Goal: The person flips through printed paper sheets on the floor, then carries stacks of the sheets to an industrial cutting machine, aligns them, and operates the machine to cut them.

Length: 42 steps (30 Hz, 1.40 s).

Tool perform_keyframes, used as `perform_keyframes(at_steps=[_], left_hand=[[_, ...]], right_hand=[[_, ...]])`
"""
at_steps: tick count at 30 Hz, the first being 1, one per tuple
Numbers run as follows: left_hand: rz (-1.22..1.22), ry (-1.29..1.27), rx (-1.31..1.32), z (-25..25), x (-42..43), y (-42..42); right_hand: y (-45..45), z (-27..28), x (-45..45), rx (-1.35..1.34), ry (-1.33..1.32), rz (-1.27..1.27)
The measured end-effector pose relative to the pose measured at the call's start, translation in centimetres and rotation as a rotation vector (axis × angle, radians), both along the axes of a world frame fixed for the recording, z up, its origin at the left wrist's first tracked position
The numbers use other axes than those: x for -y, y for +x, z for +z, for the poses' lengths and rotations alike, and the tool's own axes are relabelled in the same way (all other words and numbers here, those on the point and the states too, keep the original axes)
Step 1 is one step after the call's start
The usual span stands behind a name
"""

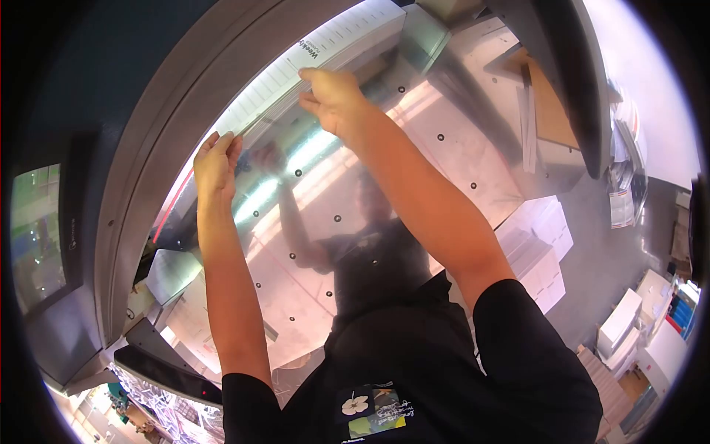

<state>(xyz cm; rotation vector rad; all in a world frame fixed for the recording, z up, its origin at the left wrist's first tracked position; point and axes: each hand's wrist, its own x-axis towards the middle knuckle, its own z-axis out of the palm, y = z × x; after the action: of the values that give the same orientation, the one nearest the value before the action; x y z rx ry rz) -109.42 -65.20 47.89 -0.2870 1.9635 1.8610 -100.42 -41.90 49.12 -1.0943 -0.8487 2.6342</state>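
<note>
A long stack of printed weekly planner sheets [275,80] lies at the back of a shiny metal machine table [444,200], under a curved machine housing. My left hand [216,166] is at the stack's near edge toward its left end, fingers bent and closed at the paper. Farther right along the same edge, my right hand [334,100] has curled fingers, with the index finger over the sheets and the other fingers lower at the front side. Both arms reach across the table, whose surface mirrors them.
Small round holes dot the metal table. A screen [41,237] stands at the left. White paper stacks [536,248] sit beside the table's right edge. A metal block [423,37] is at the stack's right end. Paper shreds [166,399] lie at lower left.
</note>
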Motion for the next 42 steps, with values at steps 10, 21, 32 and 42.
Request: perform_keyframes(at_steps=[10, 21, 32, 42], left_hand=[[-0.029, -0.018, 0.036, -2.3, -1.3, -0.4], [0.027, 0.062, 0.017, -2.5, -0.5, 0.8], [0.038, 0.104, 0.081, -2.8, 0.3, 1.4], [-0.077, -0.429, -0.314, -2.3, 4.2, 5.9]], right_hand=[[-3.1, 2.7, 3.4, -0.065, -0.08, 0.007], [-2.5, 1.8, 3.8, -0.108, -0.105, -0.005], [-4.3, -2.3, -1.9, -0.054, 0.264, -0.273], [-3.3, -3.3, -5.1, 0.148, 0.636, -0.035]])
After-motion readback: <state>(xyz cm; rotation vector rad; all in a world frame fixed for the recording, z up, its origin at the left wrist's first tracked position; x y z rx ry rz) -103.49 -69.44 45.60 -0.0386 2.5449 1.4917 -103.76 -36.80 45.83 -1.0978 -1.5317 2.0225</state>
